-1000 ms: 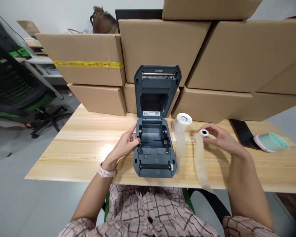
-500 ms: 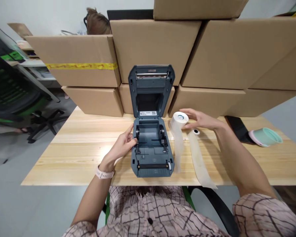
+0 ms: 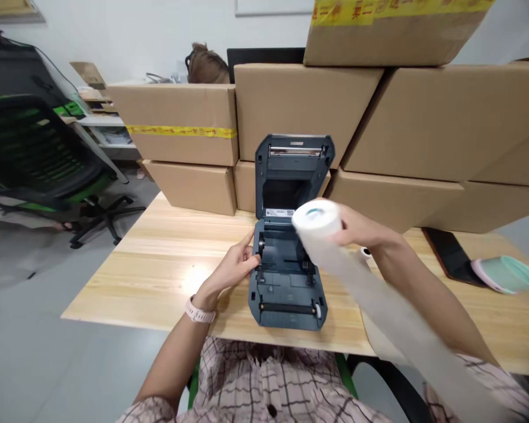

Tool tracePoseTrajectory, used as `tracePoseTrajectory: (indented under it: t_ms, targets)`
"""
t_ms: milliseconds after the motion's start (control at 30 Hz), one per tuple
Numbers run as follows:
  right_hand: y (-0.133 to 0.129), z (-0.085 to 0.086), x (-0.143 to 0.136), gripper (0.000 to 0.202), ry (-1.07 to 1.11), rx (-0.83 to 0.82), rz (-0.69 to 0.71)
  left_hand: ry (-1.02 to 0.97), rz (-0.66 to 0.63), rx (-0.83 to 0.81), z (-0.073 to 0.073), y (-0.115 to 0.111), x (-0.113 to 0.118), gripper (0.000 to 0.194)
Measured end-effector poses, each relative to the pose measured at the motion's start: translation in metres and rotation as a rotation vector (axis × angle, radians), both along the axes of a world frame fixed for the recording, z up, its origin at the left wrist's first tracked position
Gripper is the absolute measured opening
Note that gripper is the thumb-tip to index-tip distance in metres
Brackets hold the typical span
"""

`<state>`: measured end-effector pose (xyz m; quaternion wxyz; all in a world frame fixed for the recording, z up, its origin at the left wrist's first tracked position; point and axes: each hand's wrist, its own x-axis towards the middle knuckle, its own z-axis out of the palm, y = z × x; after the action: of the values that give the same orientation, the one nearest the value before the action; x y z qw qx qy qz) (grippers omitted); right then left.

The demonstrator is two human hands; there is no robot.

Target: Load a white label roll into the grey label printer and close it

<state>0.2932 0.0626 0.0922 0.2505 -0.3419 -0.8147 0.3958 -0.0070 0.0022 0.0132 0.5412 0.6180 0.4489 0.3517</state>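
A dark grey label printer (image 3: 286, 282) lies on the wooden table with its lid (image 3: 293, 170) raised. My left hand (image 3: 235, 267) rests against the printer's left side, its thumb over the edge. Fingers of my right hand (image 3: 357, 226) are closed around a white label roll (image 3: 317, 218), held up over the printer's upper right side. From that roll a blurred pale strip (image 3: 388, 311) trails down to the right. A second, smaller roll (image 3: 365, 252) with a black core is partly hidden behind the strip and my right arm.
Stacked cardboard boxes (image 3: 304, 108) stand along the table's back edge. A black phone (image 3: 452, 255) and a mint-green cup (image 3: 509, 273) are at the right. Behind the boxes a person's head (image 3: 207, 64) shows. An office chair (image 3: 35, 153) stands at the left.
My right hand has taken hold of the white roll, lifted it off the table and brought it left over the printer. Its strip now swings out to the right. The view has shifted.
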Motion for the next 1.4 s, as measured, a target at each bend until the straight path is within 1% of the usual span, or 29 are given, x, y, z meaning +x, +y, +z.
tracePoseTrajectory:
  t_ms: [67, 133, 200, 333, 400, 467, 567, 633, 733, 833, 933, 1000, 1133, 1233, 1300, 1333, 1400]
  targets:
    - [-0.003, 0.016, -0.028, 0.064, -0.234, 0.065, 0.079, 0.002, -0.013, 0.000, 0.001, 0.000, 0.000, 0.090]
    - [-0.004, 0.023, -0.052, 0.057, -0.490, 0.136, 0.139, 0.001, -0.027, 0.003, 0.001, 0.000, -0.001, 0.090]
    - [-0.003, 0.020, -0.069, 0.057, -0.644, 0.204, 0.176, 0.001, -0.040, 0.007, 0.002, 0.000, -0.001, 0.090]
    - [0.004, 0.000, -0.083, 0.064, -0.772, 0.241, 0.207, 0.025, -0.033, 0.014, 0.004, 0.000, -0.002, 0.089]
    - [0.008, -0.010, -0.085, 0.067, -0.786, 0.223, 0.221, 0.013, -0.029, 0.013, 0.005, -0.001, -0.002, 0.090]
    - [0.010, -0.016, -0.085, 0.066, -0.789, 0.206, 0.231, -0.004, -0.028, 0.007, 0.004, 0.000, -0.002, 0.091]
    - [-0.002, -0.015, -0.077, 0.064, -0.741, 0.231, 0.233, -0.010, -0.024, -0.005, 0.001, 0.001, -0.002, 0.091]
    - [-0.021, -0.012, -0.067, 0.060, -0.638, 0.315, 0.216, -0.013, -0.022, -0.006, -0.002, 0.002, -0.002, 0.092]
    - [-0.065, -0.010, -0.046, 0.055, -0.537, 0.408, 0.205, -0.006, -0.006, -0.001, -0.005, 0.002, -0.002, 0.093]
    - [-0.110, -0.016, -0.029, 0.059, -0.561, 0.401, 0.236, 0.014, 0.012, 0.003, -0.004, 0.001, -0.001, 0.091]
    - [-0.136, -0.026, -0.021, 0.064, -0.562, 0.414, 0.209, 0.038, 0.018, 0.004, -0.001, -0.001, 0.000, 0.088]
    - [-0.141, -0.031, -0.021, 0.060, -0.549, 0.427, 0.180, 0.050, 0.017, 0.009, 0.000, -0.002, 0.000, 0.087]
    - [-0.140, -0.036, -0.024, 0.052, -0.501, 0.427, 0.138, 0.040, -0.011, 0.021, 0.000, 0.000, -0.001, 0.087]
    - [-0.141, -0.039, -0.025, 0.050, -0.473, 0.425, 0.113, 0.065, -0.019, 0.026, 0.000, 0.000, -0.001, 0.086]
    - [-0.144, -0.042, -0.025, 0.053, -0.475, 0.419, 0.098, 0.183, 0.038, 0.088, 0.001, -0.003, 0.000, 0.082]
    - [-0.146, -0.044, -0.026, 0.056, -0.480, 0.411, 0.094, 0.270, 0.104, 0.170, 0.002, -0.007, 0.002, 0.080]
    - [-0.150, -0.047, -0.027, 0.065, -0.490, 0.382, 0.099, 0.437, 0.244, 0.438, 0.006, -0.019, 0.007, 0.074]
